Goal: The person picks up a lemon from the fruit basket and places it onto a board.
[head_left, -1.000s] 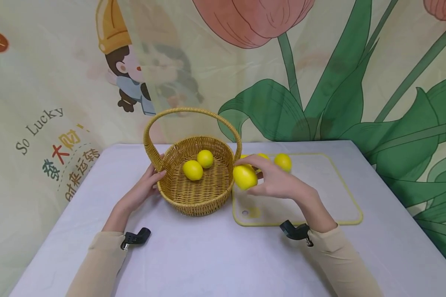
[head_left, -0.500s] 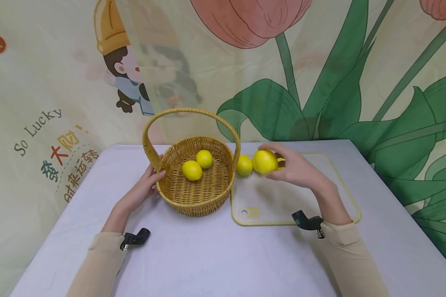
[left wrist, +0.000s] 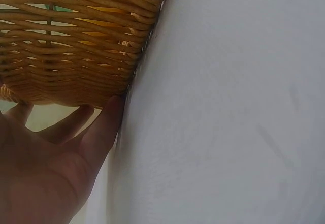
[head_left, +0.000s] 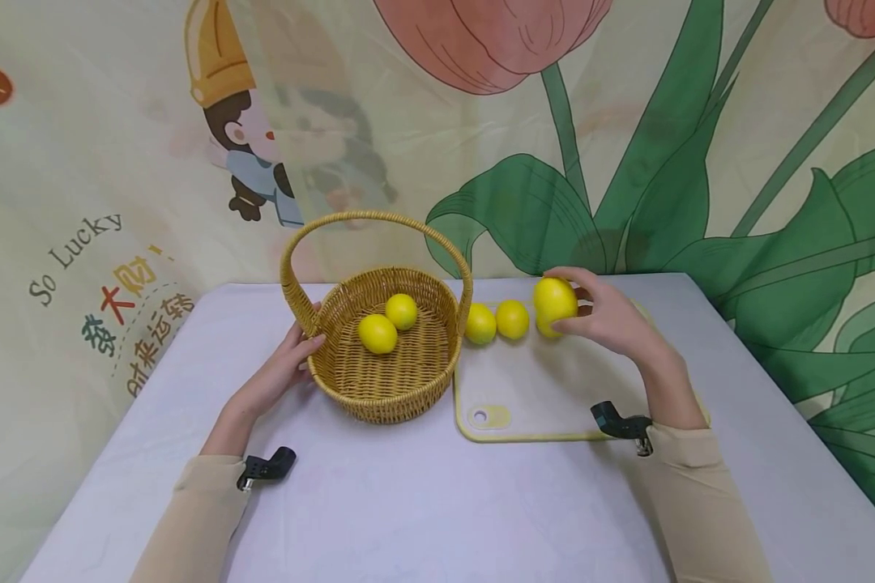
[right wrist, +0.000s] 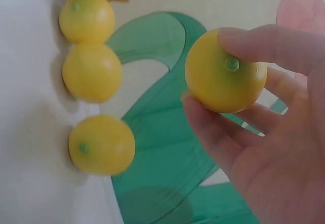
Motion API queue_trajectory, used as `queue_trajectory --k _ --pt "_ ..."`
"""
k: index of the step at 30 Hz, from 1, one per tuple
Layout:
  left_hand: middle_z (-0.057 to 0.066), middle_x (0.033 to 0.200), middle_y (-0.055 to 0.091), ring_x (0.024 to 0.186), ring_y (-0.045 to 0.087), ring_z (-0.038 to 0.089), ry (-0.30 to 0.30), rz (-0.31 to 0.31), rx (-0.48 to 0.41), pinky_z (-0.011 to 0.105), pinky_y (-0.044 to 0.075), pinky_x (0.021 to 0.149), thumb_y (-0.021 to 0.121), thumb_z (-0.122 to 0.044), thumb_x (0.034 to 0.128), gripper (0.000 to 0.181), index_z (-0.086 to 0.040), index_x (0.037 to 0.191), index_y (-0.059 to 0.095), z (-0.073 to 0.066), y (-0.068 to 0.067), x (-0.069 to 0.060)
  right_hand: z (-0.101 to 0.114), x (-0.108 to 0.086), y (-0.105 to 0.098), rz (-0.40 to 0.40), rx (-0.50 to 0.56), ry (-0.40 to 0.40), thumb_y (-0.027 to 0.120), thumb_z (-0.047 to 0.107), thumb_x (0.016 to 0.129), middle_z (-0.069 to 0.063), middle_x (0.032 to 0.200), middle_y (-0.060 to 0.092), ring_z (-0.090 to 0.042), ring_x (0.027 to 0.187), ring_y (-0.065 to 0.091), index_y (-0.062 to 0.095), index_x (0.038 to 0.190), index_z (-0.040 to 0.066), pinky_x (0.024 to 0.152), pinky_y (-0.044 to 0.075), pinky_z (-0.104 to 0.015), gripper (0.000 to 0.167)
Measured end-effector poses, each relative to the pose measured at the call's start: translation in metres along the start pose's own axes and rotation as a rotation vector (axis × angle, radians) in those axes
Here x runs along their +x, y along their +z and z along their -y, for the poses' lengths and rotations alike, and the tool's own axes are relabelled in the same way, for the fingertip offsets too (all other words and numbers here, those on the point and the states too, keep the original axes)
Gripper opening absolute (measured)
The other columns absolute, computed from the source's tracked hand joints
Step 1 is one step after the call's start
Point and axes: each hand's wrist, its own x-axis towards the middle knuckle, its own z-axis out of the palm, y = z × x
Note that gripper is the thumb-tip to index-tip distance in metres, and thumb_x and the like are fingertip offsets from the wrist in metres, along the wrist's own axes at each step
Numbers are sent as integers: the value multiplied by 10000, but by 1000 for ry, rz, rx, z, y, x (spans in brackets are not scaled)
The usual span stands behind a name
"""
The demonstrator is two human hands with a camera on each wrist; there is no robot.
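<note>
My right hand (head_left: pixel 601 316) pinches a round yellow citrus fruit (right wrist: pixel 218 76), its green stem spot showing in the right wrist view. It is held above the right end of the cutting board's row of similar fruits. In the head view it partly covers the rightmost of them (head_left: pixel 544 326); another two, a left fruit (head_left: pixel 480 324) and a middle fruit (head_left: pixel 513 320), sit nearer the basket. My left hand (head_left: pixel 284 360) rests against the left outer wall of the wicker basket (left wrist: pixel 66 61), fingers spread and fairly straight. Inside the basket are a front fruit (head_left: pixel 377 334) and a back fruit (head_left: pixel 402 312).
A tall arched handle (head_left: pixel 375 217) rises over the basket. The yellow-edged cutting board (head_left: pixel 539 397) lies right of the basket on a white-covered table (head_left: pixel 408 510). Behind stands a printed curtain (head_left: pixel 642 162) with tulips and a cartoon figure.
My right hand has carried the held fruit rightward from beside the basket's right rim to the right end of the row. The left hand and basket stay put.
</note>
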Motion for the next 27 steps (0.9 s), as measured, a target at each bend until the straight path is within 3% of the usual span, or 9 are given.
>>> queue_trajectory --k 9,18,27 --pt "66 1691 18 1489 267 390 -12 -9 19 600 329 1138 412 -507 1038 689 -455 1572 -20 0 0 0 -19 -2 -15 -31 -32 68 711 110 876 -130 1490 438 -385 1250 477 412 1488 164 972 447 -505 684" --pt "61 1691 22 1472 296 386 -6 -11 17 584 354 1120 418 -512 1035 697 -440 1576 -14 2 -2 1 -38 -2 -19 -85 -10 145 710 102 872 -125 1504 419 -356 1219 474 390 1503 174 957 421 -466 711" --pt "54 1691 18 1483 277 385 -4 -5 25 594 347 1125 417 -513 1035 720 -407 1585 -35 2 -1 2 -62 2 -15 -85 -6 152 696 101 870 -155 1544 387 -383 1201 466 378 1522 124 939 389 -442 725"
